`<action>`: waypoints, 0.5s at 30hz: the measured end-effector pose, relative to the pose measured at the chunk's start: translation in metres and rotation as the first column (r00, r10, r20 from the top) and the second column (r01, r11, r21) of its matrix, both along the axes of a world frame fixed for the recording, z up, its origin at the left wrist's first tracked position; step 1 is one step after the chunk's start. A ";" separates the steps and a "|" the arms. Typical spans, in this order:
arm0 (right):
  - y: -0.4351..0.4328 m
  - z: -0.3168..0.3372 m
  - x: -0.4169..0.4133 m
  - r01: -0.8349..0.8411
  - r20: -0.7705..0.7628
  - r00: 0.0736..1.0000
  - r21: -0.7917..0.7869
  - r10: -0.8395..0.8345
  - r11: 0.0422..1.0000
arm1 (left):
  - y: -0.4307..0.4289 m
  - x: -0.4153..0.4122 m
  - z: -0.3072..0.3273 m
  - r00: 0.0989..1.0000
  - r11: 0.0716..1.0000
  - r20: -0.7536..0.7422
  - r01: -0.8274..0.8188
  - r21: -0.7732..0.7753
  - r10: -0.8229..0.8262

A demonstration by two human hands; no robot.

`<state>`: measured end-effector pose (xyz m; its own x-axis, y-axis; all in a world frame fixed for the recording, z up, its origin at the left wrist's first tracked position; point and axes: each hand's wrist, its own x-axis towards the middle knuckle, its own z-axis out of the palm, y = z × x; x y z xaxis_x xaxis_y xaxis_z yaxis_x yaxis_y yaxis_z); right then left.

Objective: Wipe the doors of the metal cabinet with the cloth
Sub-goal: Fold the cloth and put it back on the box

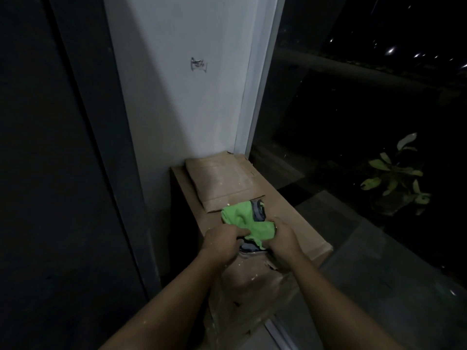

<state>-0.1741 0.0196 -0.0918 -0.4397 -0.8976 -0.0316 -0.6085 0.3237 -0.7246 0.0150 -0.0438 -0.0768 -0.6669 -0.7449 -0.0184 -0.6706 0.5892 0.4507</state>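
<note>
Head view, dim light. Left hand [222, 242]: fingers curled, thumb and fingertips pinching the near-left edge of the green cloth [240, 218]. Right hand [284, 239]: fingers curled over the cloth's near-right edge and gripping it, fingertips hidden behind the fabric. Both forearms bare, reaching in from the lower edge of the frame.

Green cloth: soft, matte, crumpled into loose folds, bunched between the two hands. It sits at the opening of a cardboard box [298, 223], on top of a grey-and-dark fabric [258, 210] that shows beside and beneath it.

Cardboard box: brown, rectangular, flat-sided, dusted with pale specks; near edge torn and ragged. One flap [219, 178] lies folded back flat, creased, at the foot of the white wall [189, 97].

White wall: smooth, painted, with a small scuff mark at mid-height. Left of it a dark panel [50, 147], flat, with a vertical seam; cannot tell whether it is a cabinet door.

Right side: grey floor tiles [379, 261], smooth, slightly glossy; a leafy plant [394, 178], well apart from the box
</note>
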 end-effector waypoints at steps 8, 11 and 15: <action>0.013 -0.001 -0.006 -0.003 -0.218 0.974 0.229 0.054 0.974 | 0.008 -0.003 0.018 0.976 1.000 0.217 0.007 -0.015 -0.004; 0.013 0.000 0.000 -0.003 -0.334 0.934 0.351 0.128 0.937 | 0.017 -0.009 0.025 0.910 0.998 0.413 0.060 -0.032 -0.041; 0.012 -0.002 0.004 0.014 -0.350 0.928 0.379 0.130 0.925 | 0.022 -0.012 0.015 0.858 0.994 0.501 0.108 0.029 -0.108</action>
